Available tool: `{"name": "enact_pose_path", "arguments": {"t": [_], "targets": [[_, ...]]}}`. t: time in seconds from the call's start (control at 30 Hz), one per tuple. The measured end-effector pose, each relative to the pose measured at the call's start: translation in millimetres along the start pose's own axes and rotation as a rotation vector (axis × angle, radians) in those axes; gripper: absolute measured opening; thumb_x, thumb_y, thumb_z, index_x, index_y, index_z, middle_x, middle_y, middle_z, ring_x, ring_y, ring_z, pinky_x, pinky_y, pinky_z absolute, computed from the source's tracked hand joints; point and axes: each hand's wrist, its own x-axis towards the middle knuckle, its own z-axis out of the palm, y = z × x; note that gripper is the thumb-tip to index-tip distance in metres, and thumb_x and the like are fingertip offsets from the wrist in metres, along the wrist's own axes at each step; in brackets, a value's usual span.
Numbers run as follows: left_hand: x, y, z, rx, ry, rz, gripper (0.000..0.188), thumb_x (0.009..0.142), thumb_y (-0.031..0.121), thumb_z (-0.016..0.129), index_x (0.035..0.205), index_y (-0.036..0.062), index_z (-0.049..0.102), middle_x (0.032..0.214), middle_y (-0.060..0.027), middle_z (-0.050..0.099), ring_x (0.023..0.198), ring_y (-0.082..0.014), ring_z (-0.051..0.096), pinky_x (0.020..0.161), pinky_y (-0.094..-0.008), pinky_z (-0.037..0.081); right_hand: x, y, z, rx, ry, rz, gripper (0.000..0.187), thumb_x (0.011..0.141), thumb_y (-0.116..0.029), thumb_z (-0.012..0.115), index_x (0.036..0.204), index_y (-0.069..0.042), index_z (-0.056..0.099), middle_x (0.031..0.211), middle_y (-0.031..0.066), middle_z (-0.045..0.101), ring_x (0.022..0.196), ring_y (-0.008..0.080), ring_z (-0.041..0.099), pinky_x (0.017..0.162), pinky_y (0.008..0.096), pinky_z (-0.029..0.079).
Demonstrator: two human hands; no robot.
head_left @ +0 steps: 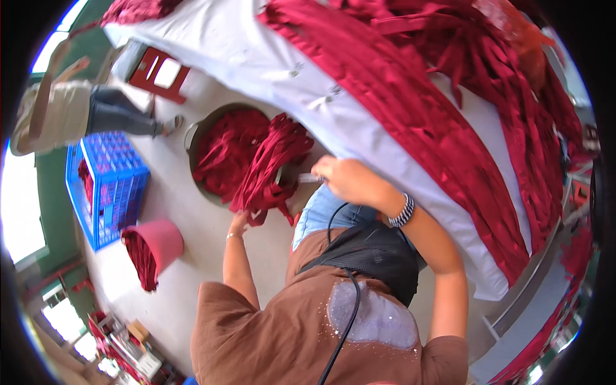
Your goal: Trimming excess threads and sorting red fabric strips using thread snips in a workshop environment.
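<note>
A bundle of dark red fabric strips (273,160) hangs over the right side of a round olive-green tub (194,160), which holds more red fabric (231,151). At the bundle's lower end, my left hand (238,223) has its fingers closed on the strips, partly hidden by the cloth. My right hand (335,178) is closed beside the white-covered table's edge, right of the bundle. A small pale piece (310,178) sticks out from its fingers, too blurred to name.
Long red fabric (410,115) lies across the white-covered table (256,58). On the floor at left stand a blue plastic crate (122,186) and a tilted pink bucket (168,244) with red fabric. A dark red stool (157,76) and another person (70,115) are at far left.
</note>
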Motion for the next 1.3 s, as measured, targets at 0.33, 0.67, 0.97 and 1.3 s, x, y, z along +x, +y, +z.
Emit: {"name": "enact_pose_path", "arguments": {"t": [0.33,0.67,0.97,1.3], "targets": [[-152.3,181.1,23.7,1.03,-0.518,-0.018,0.048,0.096,0.038,0.048,0.088,-0.0032,0.071,0.085,-0.0115,0.071,0.072,-0.0217,0.068,0.071,-0.033,0.054,-165.7,-48.4,-96.5,0.459,0.352,-0.021,0.035,0.078,0.003,0.064,0.111,-0.006,0.063,0.087,0.0071,0.066,0.078,0.0223,0.066,0.068,0.0306,0.052],[-431.6,415.3,183.4,0.831,-0.775,1.792,0.014,0.076,-0.008,0.062,0.089,-0.0018,0.064,0.087,-0.0102,0.066,0.083,-0.0216,0.064,0.075,-0.0295,0.05,-274.1,-23.4,-48.9,0.897,1.289,0.308,0.024,0.095,-0.018,0.054,0.08,-0.002,0.065,0.056,-0.0047,0.047,0.05,0.0006,0.031,0.047,0.0209,0.021],[-417.5,506.6,361.3,0.819,0.074,2.363,0.039,0.076,0.009,0.069,0.114,0.0117,0.059,0.116,-0.011,0.053,0.111,-0.0314,0.048,0.097,-0.0419,0.038,-277.1,-29.1,-29.3,0.804,1.341,0.429,0.028,0.095,-0.018,0.053,0.075,-0.001,0.061,0.053,-0.0071,0.04,0.047,0.0,0.032,0.045,0.0193,0.022],[-500.5,478.5,315.0,0.66,-0.412,2.138,0.007,0.092,0.007,0.058,0.091,0.0009,0.055,0.066,-0.0128,0.05,0.054,-0.0235,0.047,0.054,-0.0279,0.041,-284.1,-34.3,-28.5,1.004,1.325,0.418,0.024,0.096,-0.013,0.052,0.078,0.0,0.063,0.058,-0.0054,0.047,0.053,0.0016,0.035,0.049,0.0205,0.026]]}}
